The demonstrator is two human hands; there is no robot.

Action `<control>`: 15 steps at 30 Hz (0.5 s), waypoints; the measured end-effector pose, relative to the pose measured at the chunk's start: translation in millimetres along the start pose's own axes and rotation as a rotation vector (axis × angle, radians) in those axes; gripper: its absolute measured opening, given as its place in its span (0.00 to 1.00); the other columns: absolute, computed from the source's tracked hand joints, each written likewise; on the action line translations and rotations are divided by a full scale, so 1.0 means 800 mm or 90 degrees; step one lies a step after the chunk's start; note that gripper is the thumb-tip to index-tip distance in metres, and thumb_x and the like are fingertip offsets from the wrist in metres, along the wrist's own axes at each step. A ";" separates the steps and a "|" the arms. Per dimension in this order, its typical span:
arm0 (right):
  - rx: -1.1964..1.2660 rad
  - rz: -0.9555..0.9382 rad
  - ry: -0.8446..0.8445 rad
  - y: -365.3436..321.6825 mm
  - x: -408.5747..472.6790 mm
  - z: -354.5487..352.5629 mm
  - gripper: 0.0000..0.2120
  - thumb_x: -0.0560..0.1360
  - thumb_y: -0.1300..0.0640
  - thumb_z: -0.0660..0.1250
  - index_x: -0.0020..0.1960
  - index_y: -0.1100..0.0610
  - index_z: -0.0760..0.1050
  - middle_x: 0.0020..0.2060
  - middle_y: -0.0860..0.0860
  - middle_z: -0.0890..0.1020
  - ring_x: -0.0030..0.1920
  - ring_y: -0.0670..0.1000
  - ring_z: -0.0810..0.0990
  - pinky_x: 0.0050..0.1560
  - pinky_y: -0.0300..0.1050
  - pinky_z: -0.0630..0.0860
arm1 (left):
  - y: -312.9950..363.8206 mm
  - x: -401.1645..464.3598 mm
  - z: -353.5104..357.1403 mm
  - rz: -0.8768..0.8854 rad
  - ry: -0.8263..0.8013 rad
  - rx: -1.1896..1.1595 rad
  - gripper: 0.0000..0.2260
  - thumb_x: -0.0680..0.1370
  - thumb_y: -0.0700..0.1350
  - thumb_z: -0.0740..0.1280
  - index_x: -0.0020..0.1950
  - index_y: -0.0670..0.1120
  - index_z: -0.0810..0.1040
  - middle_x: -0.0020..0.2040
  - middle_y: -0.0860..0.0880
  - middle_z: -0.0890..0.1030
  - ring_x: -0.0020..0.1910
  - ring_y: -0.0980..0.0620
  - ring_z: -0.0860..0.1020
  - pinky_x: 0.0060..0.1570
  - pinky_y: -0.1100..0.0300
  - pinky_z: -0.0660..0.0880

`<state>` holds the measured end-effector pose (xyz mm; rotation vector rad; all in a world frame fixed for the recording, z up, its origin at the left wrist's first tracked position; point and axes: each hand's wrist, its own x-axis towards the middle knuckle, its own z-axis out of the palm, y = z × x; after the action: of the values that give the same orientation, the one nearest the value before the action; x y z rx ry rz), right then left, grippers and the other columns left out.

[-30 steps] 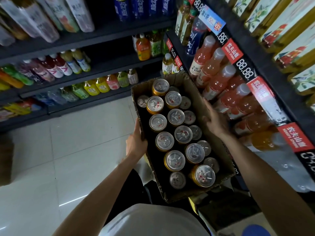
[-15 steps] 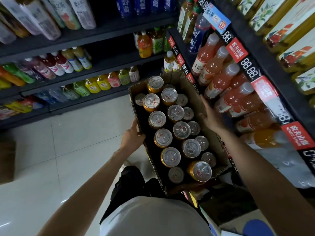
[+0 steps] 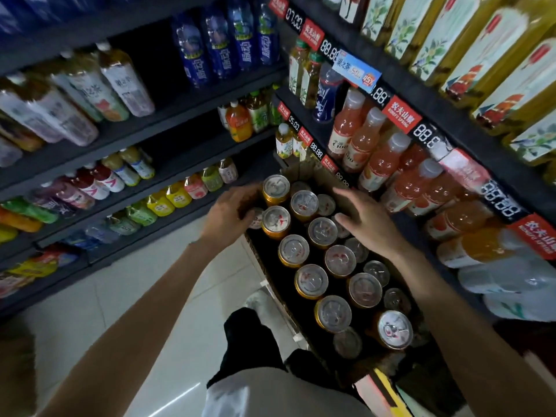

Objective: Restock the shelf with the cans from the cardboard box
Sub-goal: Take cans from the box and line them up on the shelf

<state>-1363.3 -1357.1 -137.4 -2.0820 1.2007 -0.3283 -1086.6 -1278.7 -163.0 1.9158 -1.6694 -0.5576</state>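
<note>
Restocking has hardly begun: the cardboard box (image 3: 304, 173) is full of cans (image 3: 322, 233). Left hand (image 3: 230, 216) touches far-edge cans; right hand (image 3: 368, 222) hovers open.

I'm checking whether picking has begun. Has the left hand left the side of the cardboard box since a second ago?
Yes. The left hand has moved from the cardboard box side wall toward its far end, now by the far cans.
</note>
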 end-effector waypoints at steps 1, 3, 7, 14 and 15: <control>-0.007 0.001 0.000 -0.008 0.007 0.007 0.27 0.76 0.56 0.65 0.73 0.52 0.61 0.71 0.52 0.67 0.71 0.50 0.64 0.71 0.46 0.60 | -0.006 0.023 -0.003 0.030 -0.050 0.025 0.25 0.72 0.40 0.67 0.69 0.46 0.69 0.63 0.42 0.75 0.60 0.43 0.74 0.60 0.52 0.70; -0.048 0.011 0.007 -0.022 0.025 0.022 0.32 0.74 0.57 0.68 0.75 0.53 0.57 0.72 0.51 0.65 0.72 0.50 0.62 0.71 0.43 0.58 | -0.016 0.065 -0.003 0.098 -0.152 0.086 0.31 0.70 0.40 0.70 0.72 0.44 0.64 0.68 0.41 0.69 0.67 0.42 0.67 0.64 0.59 0.61; -0.109 0.107 -0.059 -0.033 0.062 0.060 0.44 0.70 0.58 0.72 0.77 0.54 0.50 0.74 0.55 0.60 0.73 0.53 0.59 0.69 0.40 0.57 | -0.032 0.124 0.016 0.253 -0.333 0.182 0.39 0.68 0.40 0.73 0.75 0.46 0.58 0.73 0.44 0.61 0.72 0.44 0.59 0.69 0.56 0.56; -0.054 0.300 -0.047 -0.033 0.085 0.096 0.40 0.65 0.62 0.74 0.72 0.55 0.58 0.64 0.57 0.72 0.64 0.58 0.71 0.57 0.51 0.72 | -0.053 0.160 0.034 0.379 -0.346 0.213 0.38 0.66 0.53 0.76 0.71 0.49 0.63 0.67 0.48 0.70 0.68 0.47 0.64 0.66 0.56 0.60; -0.056 0.308 -0.034 -0.034 0.085 0.097 0.39 0.65 0.61 0.75 0.71 0.55 0.60 0.64 0.57 0.73 0.63 0.57 0.73 0.57 0.52 0.73 | -0.055 0.164 0.036 0.395 -0.332 0.211 0.37 0.66 0.54 0.76 0.70 0.49 0.64 0.66 0.48 0.71 0.67 0.47 0.65 0.65 0.56 0.61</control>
<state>-1267.7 -1370.7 -183.4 -1.7814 1.6551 0.0068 -1051.3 -1407.5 -208.0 1.3768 -2.6885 -0.5753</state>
